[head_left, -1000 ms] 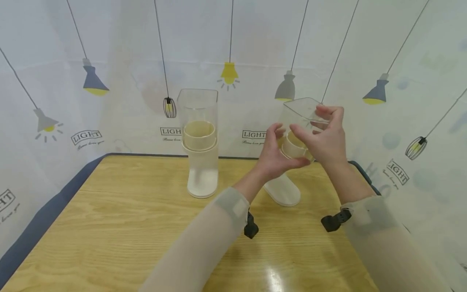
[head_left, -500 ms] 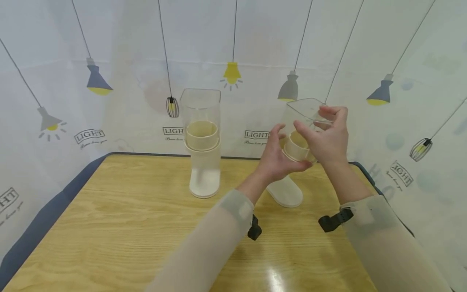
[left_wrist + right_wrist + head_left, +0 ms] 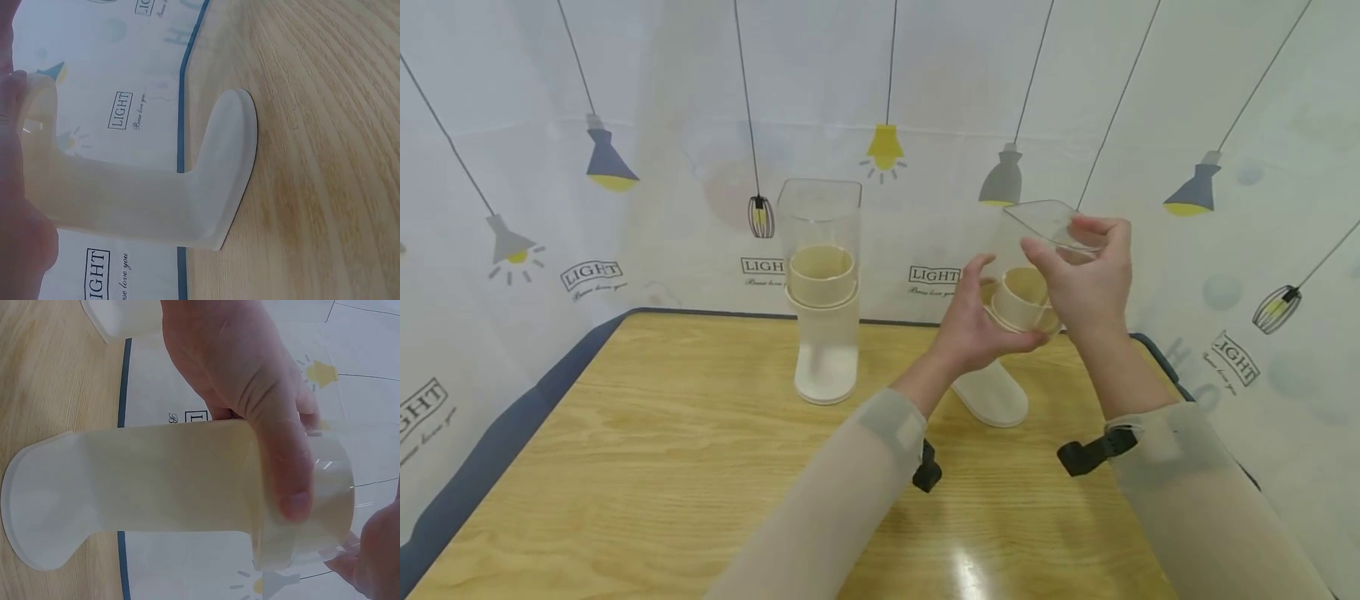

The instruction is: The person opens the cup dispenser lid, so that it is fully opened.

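In the head view, my left hand (image 3: 973, 329) grips the ring of the right-hand cream stand (image 3: 992, 394), thumb along the near side. Above it my right hand (image 3: 1093, 283) holds the upper part of a clear container (image 3: 1037, 218), thumb in front, fingers at the far side. The container is upright over the cream collar (image 3: 1018, 310). The left wrist view shows the stand (image 3: 119, 194) with its foot on the table; part of the left hand (image 3: 19, 187) is at its ring. In the right wrist view, the left thumb crosses the ring of the stand (image 3: 169, 478).
A second cream stand (image 3: 826, 367) with a clear container (image 3: 820, 208) in its ring stands to the left on the wooden table (image 3: 647, 450). Behind the table hangs a white sheet (image 3: 670, 175) printed with lamps.
The head view has shifted slightly, so everything sits further right. My right thumb has moved up a little from the cream collar. My left hand keeps its hold on the stand.
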The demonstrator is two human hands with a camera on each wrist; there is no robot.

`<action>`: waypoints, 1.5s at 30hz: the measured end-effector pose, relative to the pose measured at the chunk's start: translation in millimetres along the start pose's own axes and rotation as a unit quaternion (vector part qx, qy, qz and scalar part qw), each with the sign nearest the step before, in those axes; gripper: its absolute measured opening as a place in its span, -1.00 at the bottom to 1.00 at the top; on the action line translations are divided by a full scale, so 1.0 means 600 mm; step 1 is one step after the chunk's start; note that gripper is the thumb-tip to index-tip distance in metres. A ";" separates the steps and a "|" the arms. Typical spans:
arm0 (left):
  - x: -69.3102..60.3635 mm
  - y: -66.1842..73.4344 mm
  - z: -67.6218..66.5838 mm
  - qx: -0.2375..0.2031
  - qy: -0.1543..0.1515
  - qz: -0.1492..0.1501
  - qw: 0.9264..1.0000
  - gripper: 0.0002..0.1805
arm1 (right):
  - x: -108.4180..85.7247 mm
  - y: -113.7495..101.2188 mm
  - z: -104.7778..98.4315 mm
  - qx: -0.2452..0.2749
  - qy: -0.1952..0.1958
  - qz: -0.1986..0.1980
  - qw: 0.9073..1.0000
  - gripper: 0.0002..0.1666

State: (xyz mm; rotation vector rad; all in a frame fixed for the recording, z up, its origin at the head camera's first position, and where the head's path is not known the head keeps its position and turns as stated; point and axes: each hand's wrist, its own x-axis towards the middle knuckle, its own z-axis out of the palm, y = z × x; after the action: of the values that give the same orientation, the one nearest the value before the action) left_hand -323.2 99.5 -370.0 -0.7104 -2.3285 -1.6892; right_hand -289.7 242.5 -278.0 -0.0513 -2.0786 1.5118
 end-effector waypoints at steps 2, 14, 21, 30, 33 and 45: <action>0.000 0.001 -0.001 -0.001 -0.002 -0.001 1.000 0.45 | -0.001 -0.002 -0.001 0.003 -0.001 0.005 1.000 -0.22; 0.001 0.005 -0.007 0.008 -0.011 -0.010 1.000 0.45 | -0.013 -0.022 0.008 -0.056 -0.002 -0.011 0.998 -0.14; 0.003 0.003 -0.010 0.010 -0.016 -0.005 1.000 0.47 | -0.005 -0.020 0.005 -0.040 0.009 0.006 0.999 -0.14; 0.003 0.003 -0.007 0.012 -0.017 -0.002 1.000 0.48 | -0.008 -0.024 -0.001 -0.054 -0.005 -0.004 0.999 -0.12; 0.002 0.002 -0.008 0.008 -0.012 -0.003 1.000 0.48 | -0.008 -0.027 0.000 -0.070 -0.019 -0.018 0.997 -0.10; -0.001 0.006 -0.016 0.010 -0.024 -0.006 1.000 0.56 | 0.000 -0.026 -0.006 -0.070 -0.013 -0.005 0.997 -0.12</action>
State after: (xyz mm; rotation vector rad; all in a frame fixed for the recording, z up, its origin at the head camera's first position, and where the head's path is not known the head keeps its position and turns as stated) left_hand -322.4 91.5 -364.1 -0.7430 -2.3838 -1.6684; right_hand -283.6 240.3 -263.5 -0.0749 -2.1997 1.3651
